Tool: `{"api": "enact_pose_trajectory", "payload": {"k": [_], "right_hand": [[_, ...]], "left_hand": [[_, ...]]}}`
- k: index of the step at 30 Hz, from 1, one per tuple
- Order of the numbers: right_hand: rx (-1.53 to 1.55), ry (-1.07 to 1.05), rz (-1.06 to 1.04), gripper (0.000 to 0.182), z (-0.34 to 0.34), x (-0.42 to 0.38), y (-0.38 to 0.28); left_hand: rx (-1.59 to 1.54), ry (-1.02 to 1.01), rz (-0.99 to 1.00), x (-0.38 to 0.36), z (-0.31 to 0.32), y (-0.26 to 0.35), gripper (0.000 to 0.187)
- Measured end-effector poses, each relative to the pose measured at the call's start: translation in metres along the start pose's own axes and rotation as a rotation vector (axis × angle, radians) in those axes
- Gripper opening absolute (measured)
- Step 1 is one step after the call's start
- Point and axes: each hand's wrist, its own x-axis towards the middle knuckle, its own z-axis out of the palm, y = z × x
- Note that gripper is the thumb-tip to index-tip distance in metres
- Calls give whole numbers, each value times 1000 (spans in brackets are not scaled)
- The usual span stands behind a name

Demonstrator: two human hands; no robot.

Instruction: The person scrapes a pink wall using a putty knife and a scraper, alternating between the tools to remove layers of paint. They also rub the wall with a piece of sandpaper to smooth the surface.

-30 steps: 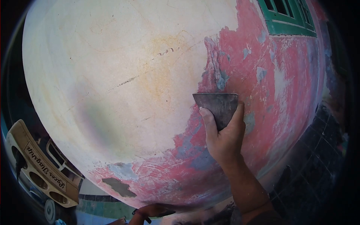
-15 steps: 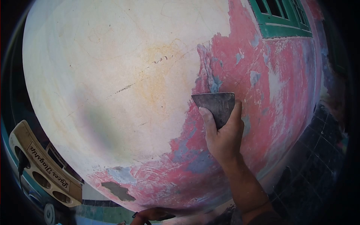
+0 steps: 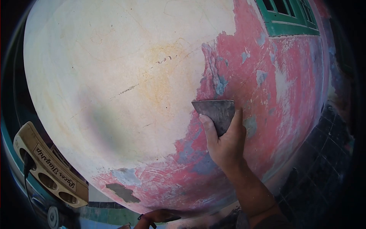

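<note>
My right hand (image 3: 227, 147) is closed around a putty knife (image 3: 216, 113), with the thumb pressed on its dark, wide blade. The blade's straight edge points up and lies at the wall (image 3: 145, 99), near the ragged border between the cream paint and the exposed pink layer. The handle is hidden in my palm. Low in view, my left hand (image 3: 158, 215) is beside the wall's lower part, a dark band on its wrist. Its fingers are in shadow and look closed on a dark, flat thing that I cannot make out.
A green-framed window (image 3: 291, 24) is at the upper right. A beige power strip (image 3: 49, 168) with a plugged-in cable hangs at the lower left. Dark floor tiles (image 3: 324, 152) lie at the right. A grey bare patch (image 3: 122, 192) marks the lower wall.
My right hand and the putty knife have moved slightly down and left along the wall. My left hand shows a little further right and higher. The view has shifted slightly.
</note>
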Motion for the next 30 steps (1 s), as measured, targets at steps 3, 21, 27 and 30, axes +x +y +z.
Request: {"api": "enact_pose_trajectory", "payload": {"k": [3, 21, 27, 30], "right_hand": [[86, 75, 4, 39, 4, 3, 2], [-8, -45, 16, 38, -3, -10, -2], [-7, -37, 9, 38, 2, -15, -7], [-41, -81, -42, 40, 3, -21, -7]], "left_hand": [[12, 7, 23, 3, -7, 5, 47], [-47, 48, 26, -10, -10, 31, 46], [11, 125, 96, -2, -1, 6, 47], [-10, 64, 63, -13, -11, 32, 46]]}}
